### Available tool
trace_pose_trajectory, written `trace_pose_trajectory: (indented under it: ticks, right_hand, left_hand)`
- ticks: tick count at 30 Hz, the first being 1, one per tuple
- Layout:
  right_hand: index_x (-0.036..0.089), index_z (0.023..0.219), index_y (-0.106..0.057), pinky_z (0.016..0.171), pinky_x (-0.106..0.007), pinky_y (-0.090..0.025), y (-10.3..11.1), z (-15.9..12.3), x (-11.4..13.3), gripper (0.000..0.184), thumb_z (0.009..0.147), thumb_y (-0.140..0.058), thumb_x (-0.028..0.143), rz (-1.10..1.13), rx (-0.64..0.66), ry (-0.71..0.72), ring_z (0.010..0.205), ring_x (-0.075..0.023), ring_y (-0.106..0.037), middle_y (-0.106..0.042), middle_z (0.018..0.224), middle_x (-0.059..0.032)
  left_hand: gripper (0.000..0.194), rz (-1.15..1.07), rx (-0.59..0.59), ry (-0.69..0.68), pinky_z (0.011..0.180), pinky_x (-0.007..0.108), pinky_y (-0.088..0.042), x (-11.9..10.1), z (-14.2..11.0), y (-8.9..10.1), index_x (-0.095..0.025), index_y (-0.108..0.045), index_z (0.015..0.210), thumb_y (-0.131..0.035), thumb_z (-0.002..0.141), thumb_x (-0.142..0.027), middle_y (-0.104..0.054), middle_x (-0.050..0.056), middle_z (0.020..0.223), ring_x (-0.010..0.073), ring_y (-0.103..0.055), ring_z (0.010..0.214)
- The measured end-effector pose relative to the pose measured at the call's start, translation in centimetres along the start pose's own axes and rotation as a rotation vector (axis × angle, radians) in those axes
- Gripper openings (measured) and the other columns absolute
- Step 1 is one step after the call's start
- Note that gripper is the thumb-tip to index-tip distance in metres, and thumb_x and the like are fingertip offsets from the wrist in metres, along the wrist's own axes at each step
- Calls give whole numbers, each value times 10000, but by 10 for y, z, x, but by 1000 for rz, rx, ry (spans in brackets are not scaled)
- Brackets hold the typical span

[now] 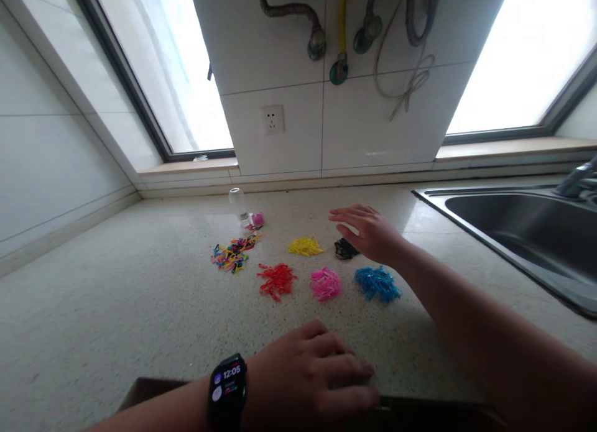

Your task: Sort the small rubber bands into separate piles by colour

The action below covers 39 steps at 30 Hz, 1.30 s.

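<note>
My right hand (366,231) hovers by the pile of black rubber bands (345,249) and partly covers it; its fingers stretch to the left, thumb apart, nothing visible in them. Near the counter's front edge rests my left hand (312,376), fingers loosely bent and holding nothing I can see. Between the hands lie piles of red rubber bands (277,281), pink rubber bands (325,284) and blue rubber bands (377,283). Yellow rubber bands (305,246) form a pile left of the black one. Farther left spreads a mixed-colour heap of rubber bands (232,254).
A clear container (237,203) stands behind the mixed heap, with a pink object (257,219) beside it. On the right, a steel sink (429,199) with a faucet (578,177) is set into the speckled counter (140,295). The tiled wall carries a socket (273,119) and hoses (342,22).
</note>
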State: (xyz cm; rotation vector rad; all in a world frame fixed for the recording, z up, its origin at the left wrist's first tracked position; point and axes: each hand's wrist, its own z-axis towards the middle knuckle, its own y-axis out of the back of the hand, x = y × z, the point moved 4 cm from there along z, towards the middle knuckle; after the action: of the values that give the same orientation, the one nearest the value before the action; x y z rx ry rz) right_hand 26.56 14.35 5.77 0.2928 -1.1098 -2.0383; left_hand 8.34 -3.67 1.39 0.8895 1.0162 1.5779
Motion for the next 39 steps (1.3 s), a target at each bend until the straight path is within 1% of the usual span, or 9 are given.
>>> trace_pose_trajectory:
  ticks: [4, 10, 14, 20, 23, 26, 31, 35, 39]
  right_hand:
    - [253, 1269, -699, 1092, -523, -430, -8, -11, -54, 363, 988, -501, 373, 21, 13, -167, 1245, -286, -610, -676, 1357, -90]
    - [215, 1304, -684, 1120, -471, -434, -46, -31, -113, 449, 976, -455, 419, 212, 139, -460, 1296, -275, -593, -652, 1389, -117]
    - [197, 1310, -687, 1162, -435, -388, -58, -33, -122, 504, 993, -425, 490, 260, 182, -446, 1335, -270, -564, -627, 1426, -113]
    - [198, 1299, -705, 1172, -448, -369, -53, -32, -116, 581, 993, -402, 588, 214, 228, -397, 1336, -297, -562, -628, 1423, -123]
    - [238, 1280, -720, 1179, -462, -357, -51, -32, -115, 569, 982, -414, 615, 195, 228, -410, 1340, -304, -559, -639, 1413, -102]
    - [236, 1275, -725, 1175, -488, -361, -51, -32, -114, 576, 982, -407, 617, 192, 238, -415, 1331, -322, -563, -648, 1398, -113]
    - [242, 1262, -731, 1179, -499, -352, -50, -30, -109, 583, 998, -365, 611, 168, 269, -393, 1320, -327, -565, -664, 1376, -108]
    - [224, 1259, -733, 1178, -492, -351, -49, -29, -108, 587, 994, -368, 600, 157, 272, -400, 1319, -331, -559, -661, 1379, -112]
    - [237, 1260, -728, 1179, -499, -342, -55, -28, -112, 599, 1000, -323, 594, 98, 289, -392, 1316, -321, -552, -662, 1378, -97]
  left_hand:
    - [236, -9, -18, -3, 863, 320, -448, -1, -1, 0, -243, -640, 1243, -532, 1045, -314, -673, -19, 1321, 149, -617, 1044]
    - [256, -12, -22, 1, 874, 325, -449, 0, -3, -2, -248, -624, 1277, -528, 1044, -293, -666, -32, 1335, 152, -615, 1067]
    - [270, -50, 4, 8, 890, 331, -457, 1, -4, -3, -254, -606, 1287, -554, 1029, -314, -663, -29, 1342, 155, -618, 1084]
    - [263, -150, 17, 39, 890, 324, -466, 15, -5, 8, -267, -603, 1267, -538, 1018, -324, -693, -18, 1291, 157, -629, 1055]
    - [299, -134, -25, 143, 962, 357, -476, 40, -8, 25, -240, -597, 1268, -555, 973, -211, -688, 24, 1283, 179, -611, 1098]
    - [308, -102, -83, 310, 1020, 407, -473, 80, -20, 45, -224, -595, 1288, -520, 991, -198, -673, 67, 1269, 198, -593, 1146]
    - [305, 81, -176, 633, 1116, 450, -412, 158, -78, 67, -205, -611, 1299, -458, 1043, -268, -634, 83, 1318, 222, -539, 1257]
    - [404, 153, -132, 867, 1089, 467, -421, 209, -134, 64, -147, -637, 1268, -343, 1073, -343, -658, 114, 1288, 246, -577, 1205]
    - [511, 191, -38, 879, 1102, 451, -409, 241, -160, 47, -114, -629, 1304, -219, 1066, -307, -643, 136, 1353, 245, -562, 1261]
